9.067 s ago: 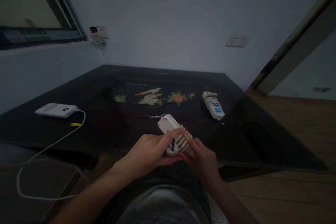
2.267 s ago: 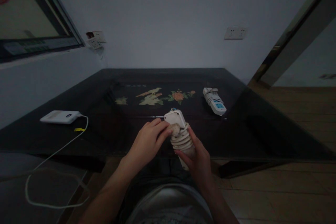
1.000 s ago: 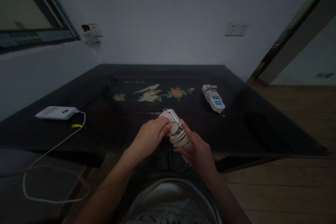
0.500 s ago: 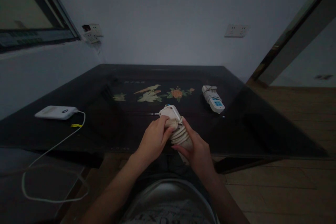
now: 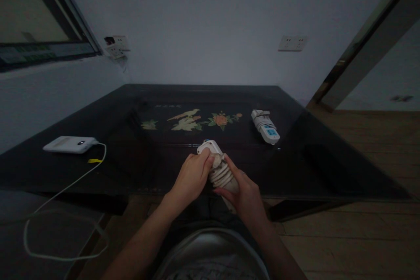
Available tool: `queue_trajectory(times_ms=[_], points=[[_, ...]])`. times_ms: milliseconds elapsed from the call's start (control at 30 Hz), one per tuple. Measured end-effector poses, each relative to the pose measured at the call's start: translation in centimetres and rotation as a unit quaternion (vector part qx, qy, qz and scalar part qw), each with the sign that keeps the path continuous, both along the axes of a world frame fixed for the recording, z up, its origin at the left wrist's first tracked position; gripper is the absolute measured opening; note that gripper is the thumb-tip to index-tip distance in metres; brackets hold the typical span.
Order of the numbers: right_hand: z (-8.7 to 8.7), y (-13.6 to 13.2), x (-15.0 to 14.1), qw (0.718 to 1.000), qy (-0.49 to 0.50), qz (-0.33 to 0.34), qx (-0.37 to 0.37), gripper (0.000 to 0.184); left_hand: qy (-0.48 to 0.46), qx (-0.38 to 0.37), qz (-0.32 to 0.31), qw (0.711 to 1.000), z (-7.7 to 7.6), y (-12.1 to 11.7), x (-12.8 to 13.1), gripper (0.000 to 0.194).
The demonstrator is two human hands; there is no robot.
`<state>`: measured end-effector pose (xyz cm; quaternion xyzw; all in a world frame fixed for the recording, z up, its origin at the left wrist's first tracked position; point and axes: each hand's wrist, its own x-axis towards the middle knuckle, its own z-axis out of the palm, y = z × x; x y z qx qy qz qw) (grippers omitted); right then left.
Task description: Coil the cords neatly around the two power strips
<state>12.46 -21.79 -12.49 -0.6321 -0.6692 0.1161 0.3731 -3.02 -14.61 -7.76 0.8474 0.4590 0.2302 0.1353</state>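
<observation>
A white power strip [image 5: 219, 169] with its cord coiled round the body is held over the near edge of the dark table [image 5: 138, 157]. My right hand [image 5: 243, 190] wraps round its lower end from below. My left hand [image 5: 192, 176] is closed over the upper part, its fingers pressing the plug end of the cord against the coils. Only the strip's top end shows above my fingers. The room is dim.
A second wrapped power strip with blue sockets [image 5: 265, 126] lies on the table's right side. A white power bank [image 5: 70, 144] sits at the left, its white cable [image 5: 62, 210] looping off the edge. Wall sockets [image 5: 292, 43] are behind. Wooden floor lies to the right.
Over the last second my left hand has slid up over the plug end and closed tighter. The strip has tilted slightly lower toward my lap; my right hand keeps its hold.
</observation>
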Motion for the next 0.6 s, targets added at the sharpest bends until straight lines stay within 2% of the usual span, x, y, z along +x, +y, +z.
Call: queue_trajectory(times_ms=[467,600], points=[[0.2,-0.2,-0.4,0.999,-0.031,-0.009,-0.023,0.083,0.026,-0.017,-0.021,0.999,0.7,0.5,-0.6,0.037],[0.2,-0.4,-0.7,0.999,-0.027,-0.017,-0.009,0.084,0.022,0.046,0.023,0.998,1.2,-0.2,-0.3,0.031]])
